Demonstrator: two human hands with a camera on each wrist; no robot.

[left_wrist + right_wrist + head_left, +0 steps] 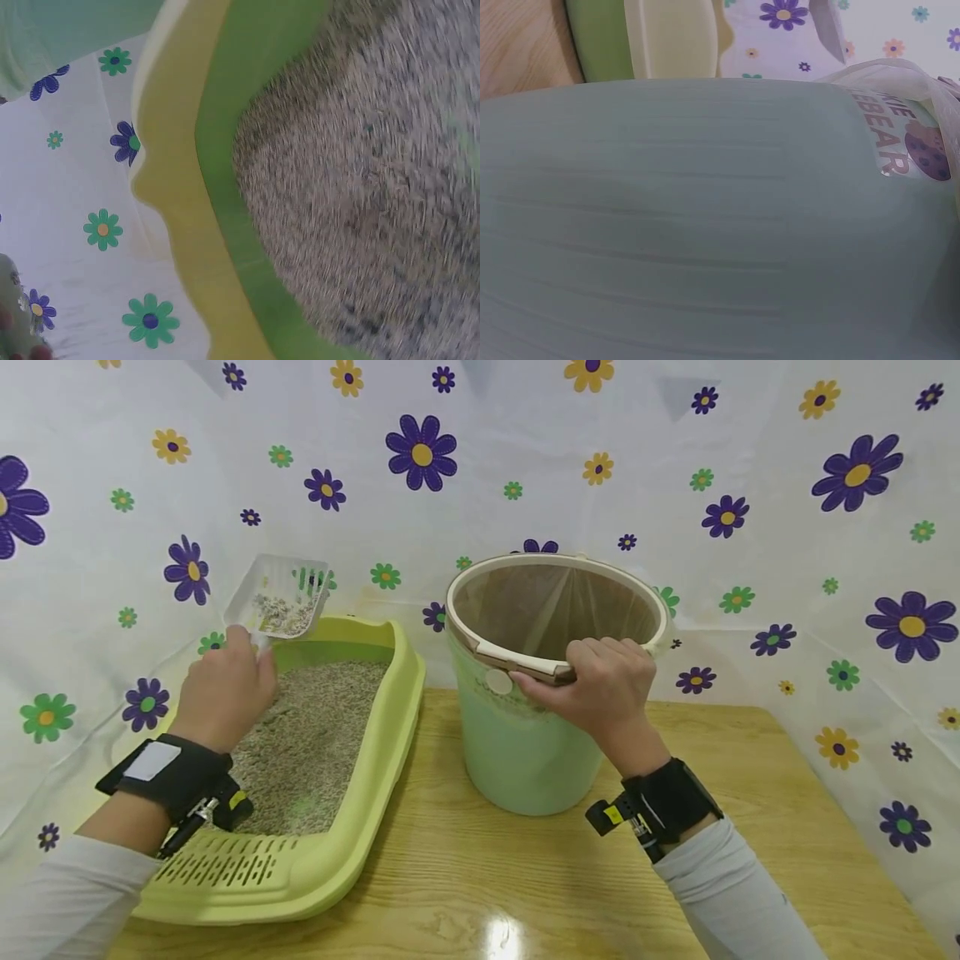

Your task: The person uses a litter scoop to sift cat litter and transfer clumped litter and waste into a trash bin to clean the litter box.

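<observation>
Left hand [225,685] grasps the handle of a clear slotted scoop [279,596], raised above the far left end of the yellow-green litter tray [330,852]; clumped litter lies in the scoop. Right hand [600,689] clasps the near rim of the pale green bucket [517,752], standing just right of the tray on the wooden table [525,877].

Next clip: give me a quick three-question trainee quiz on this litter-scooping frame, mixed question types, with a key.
1. True or false: the slotted scoop in the left hand is empty.
2. What does the right hand grip?
A. the litter tray
B. the rim of the green bin
C. nothing
3. Fill in: the scoop is raised over the far end of the ____.

Key:
1. False; it carries clumped litter.
2. B; the fingers curl over the bin's near rim.
3. Litter tray.
</observation>
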